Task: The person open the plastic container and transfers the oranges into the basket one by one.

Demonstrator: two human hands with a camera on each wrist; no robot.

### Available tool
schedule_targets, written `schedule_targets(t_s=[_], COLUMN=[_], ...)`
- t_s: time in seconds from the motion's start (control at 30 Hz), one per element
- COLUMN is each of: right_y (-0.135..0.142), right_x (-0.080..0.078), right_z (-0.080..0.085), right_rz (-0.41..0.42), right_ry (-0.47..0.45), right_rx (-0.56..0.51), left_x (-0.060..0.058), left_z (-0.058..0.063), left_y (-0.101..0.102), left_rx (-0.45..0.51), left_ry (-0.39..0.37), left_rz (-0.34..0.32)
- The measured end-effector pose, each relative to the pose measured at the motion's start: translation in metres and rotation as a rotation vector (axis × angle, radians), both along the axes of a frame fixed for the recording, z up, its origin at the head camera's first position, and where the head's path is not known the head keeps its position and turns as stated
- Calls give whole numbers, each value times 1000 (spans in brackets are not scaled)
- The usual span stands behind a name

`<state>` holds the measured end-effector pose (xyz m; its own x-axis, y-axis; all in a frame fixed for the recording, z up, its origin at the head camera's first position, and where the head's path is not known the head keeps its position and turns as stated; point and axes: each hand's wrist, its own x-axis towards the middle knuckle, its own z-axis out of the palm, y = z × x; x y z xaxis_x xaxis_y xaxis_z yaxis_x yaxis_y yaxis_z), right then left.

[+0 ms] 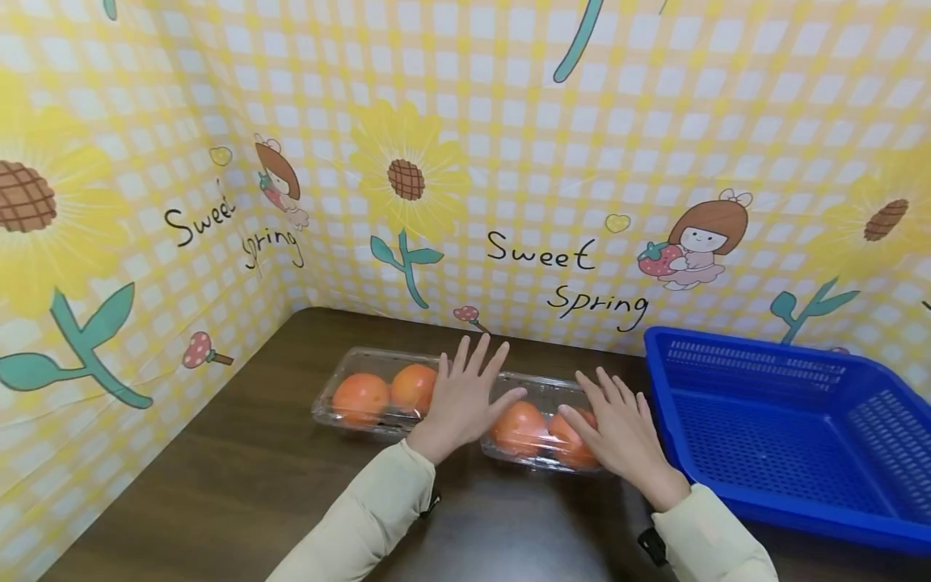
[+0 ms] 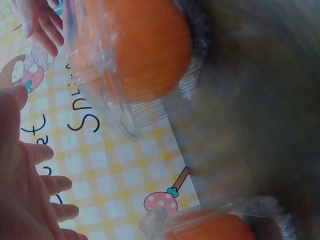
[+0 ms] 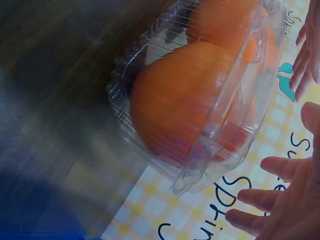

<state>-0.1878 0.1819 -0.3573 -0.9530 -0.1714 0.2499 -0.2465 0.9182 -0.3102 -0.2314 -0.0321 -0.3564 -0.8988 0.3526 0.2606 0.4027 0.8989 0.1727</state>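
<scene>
Two clear plastic clamshell boxes with round orange fruits inside lie side by side on the brown table. In the head view the left hand, fingers spread, is over the gap between the left box and the right box. The right hand, fingers also spread, is at the right end of the right box and hides part of it. Both wrist views show the right box's lid closed over its fruits, with each hand's fingers apart from the plastic. Neither hand grips anything.
A blue perforated plastic basket stands at the right of the table. Behind and to the left rises a yellow checked cloth printed with sunflowers and lettering.
</scene>
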Motion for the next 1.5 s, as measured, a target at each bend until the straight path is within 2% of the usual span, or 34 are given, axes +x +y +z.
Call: schedule_targets(t_s=[0.23, 0.5, 0.93, 1.1, 1.4, 1.5], right_y=[6, 11, 19, 21, 23, 24], right_x=[9, 20, 26, 29, 34, 36], right_z=[-6, -13, -25, -29, -34, -35], right_rz=[15, 44, 142, 170, 148, 140], right_ry=[27, 123, 234, 295, 416, 416], right_rx=[-32, -52, -176, -203, -216, -216], left_x=[10, 18, 25, 27, 29, 30], left_z=[-7, -14, -27, -29, -34, -35], left_y=[-2, -6, -13, -13, -15, -15], left_rx=[32, 108, 254, 312, 419, 438], left_ry=[44, 55, -28, -25, -34, -38], left_rz=[-59, -115, -188, -212, -251, -256])
